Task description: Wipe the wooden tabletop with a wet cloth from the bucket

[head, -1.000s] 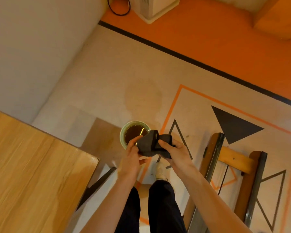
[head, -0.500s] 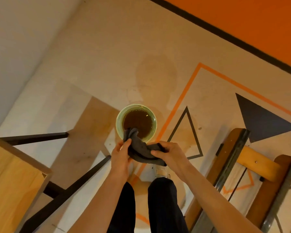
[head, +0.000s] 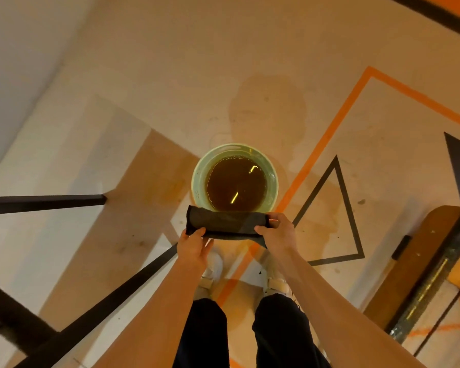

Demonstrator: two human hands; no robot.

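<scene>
A pale green bucket (head: 272, 179) of dark brown water stands on the floor just ahead of my feet. A dark grey cloth (head: 225, 221) is stretched flat between both hands, over the bucket's near rim. My left hand (head: 193, 244) pinches its left end and my right hand (head: 276, 231) grips its right end. The wooden tabletop is out of view; only the table's black legs (head: 45, 204) show at the left.
A wooden chair with a dark metal frame (head: 433, 274) stands at the right. More black table bars (head: 112, 296) cross the lower left. The floor carries orange lines, black triangles and a damp stain beyond the bucket. A wall runs along the upper left.
The view tilted down, so the tabletop left the frame and the bucket came closer. The bunched cloth has been pulled out straight between my hands above the bucket's near rim.
</scene>
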